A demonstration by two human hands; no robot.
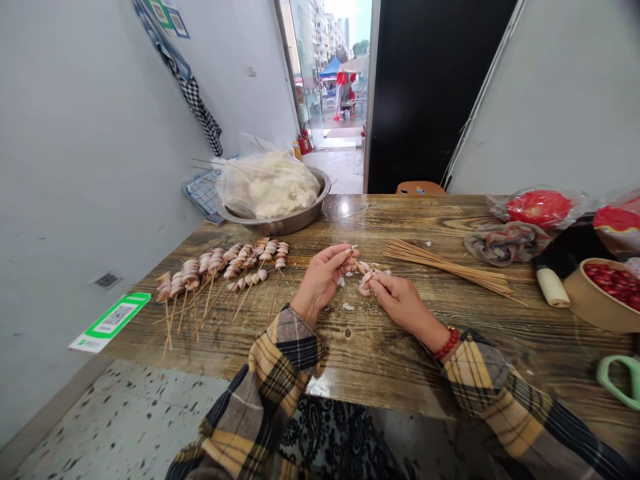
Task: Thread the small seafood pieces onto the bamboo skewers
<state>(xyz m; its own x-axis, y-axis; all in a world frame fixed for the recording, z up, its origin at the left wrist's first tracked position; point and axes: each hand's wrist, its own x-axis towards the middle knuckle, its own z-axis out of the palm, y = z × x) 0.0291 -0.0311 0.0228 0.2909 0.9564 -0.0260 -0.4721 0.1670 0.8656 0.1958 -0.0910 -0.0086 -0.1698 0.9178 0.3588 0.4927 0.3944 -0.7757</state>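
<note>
Over the middle of the wooden table, my left hand (326, 275) pinches a thin wooden skewer near its tip. Pale pinkish pieces of food (367, 279) are at my right hand (397, 298), whose thumb and fingers are closed on them. Small white scraps (348, 307) lie beneath and around both hands. Left of my left hand, several loaded skewers (191, 273) lie side by side with their bare sticks toward me. A bundle of bare skewers (445, 265) rests to the right, beyond my right hand.
A metal basin (285, 223) holds a plastic bag of pale food (275, 187) at the back left. On the right are a crumpled cloth (506, 243), a bowl (595, 297) of red fruit, a pale cylindrical handle (553, 288) and a green-handled tool (617, 380).
</note>
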